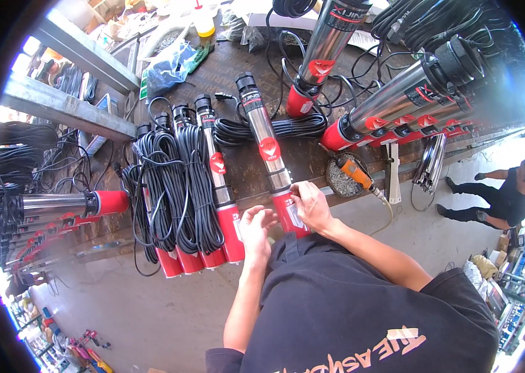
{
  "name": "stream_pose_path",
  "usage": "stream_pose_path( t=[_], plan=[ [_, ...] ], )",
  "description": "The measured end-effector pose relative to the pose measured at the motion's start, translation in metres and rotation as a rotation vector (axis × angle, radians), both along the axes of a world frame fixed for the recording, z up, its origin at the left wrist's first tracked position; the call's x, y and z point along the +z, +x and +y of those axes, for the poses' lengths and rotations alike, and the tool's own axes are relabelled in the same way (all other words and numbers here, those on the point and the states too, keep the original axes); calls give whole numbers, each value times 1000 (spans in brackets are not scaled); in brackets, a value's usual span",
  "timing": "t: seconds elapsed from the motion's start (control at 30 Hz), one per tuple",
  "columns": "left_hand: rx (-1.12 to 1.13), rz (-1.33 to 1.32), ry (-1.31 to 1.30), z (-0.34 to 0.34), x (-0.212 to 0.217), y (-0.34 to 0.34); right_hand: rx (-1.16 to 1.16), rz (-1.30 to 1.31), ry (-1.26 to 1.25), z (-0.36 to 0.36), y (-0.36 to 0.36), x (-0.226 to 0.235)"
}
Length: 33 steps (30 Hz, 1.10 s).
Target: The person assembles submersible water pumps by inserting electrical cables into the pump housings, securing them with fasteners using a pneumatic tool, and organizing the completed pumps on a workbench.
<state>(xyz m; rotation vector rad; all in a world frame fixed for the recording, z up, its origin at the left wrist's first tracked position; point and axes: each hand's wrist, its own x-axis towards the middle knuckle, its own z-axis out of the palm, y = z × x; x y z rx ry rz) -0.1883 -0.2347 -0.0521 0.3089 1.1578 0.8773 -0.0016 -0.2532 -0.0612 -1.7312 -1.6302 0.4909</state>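
A steel submersible pump (261, 130) with a red lower end lies on the bench in front of me, that end pointing toward my body. My right hand (312, 206) is on the red end, fingers bent and pressed together beside a white label. Just left of the same end hovers my left hand (257, 231), its fingers loosely curled and apart, with nothing visible in them. Close by on the left, another pump (215, 156) lies in a row of several similar ones, with bundled black cables (169, 186) on top. A coiled black cable (293, 127) lies across the bench behind the pump in front of me.
An orange air tool (356, 171) rests on a bowl of small metal parts (340, 180) at the bench edge. More pumps (393, 102) stand at the right. Grey metal bars (67, 105) cross the left, near a blue plastic bag (169, 65). Another person (505, 193) is far right.
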Motion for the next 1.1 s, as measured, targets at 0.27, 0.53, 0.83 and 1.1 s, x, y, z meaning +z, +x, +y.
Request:
stream_pose_path(
  t=[0.27, 0.53, 0.83, 1.1],
  plan=[
    [-1, -3, -8, 1, -2, -2, 88, -48, 40, -4, 4, 5],
    [-6, 19, -25, 1, -6, -4, 223, -220, -14, 8, 23, 22],
    [-115, 235, 167, 1, -7, -3, 312, -266, 74, 12, 26, 11],
    [-590, 777, 847, 9, -3, 7, 468, -265, 157, 11, 31, 5]
  ],
)
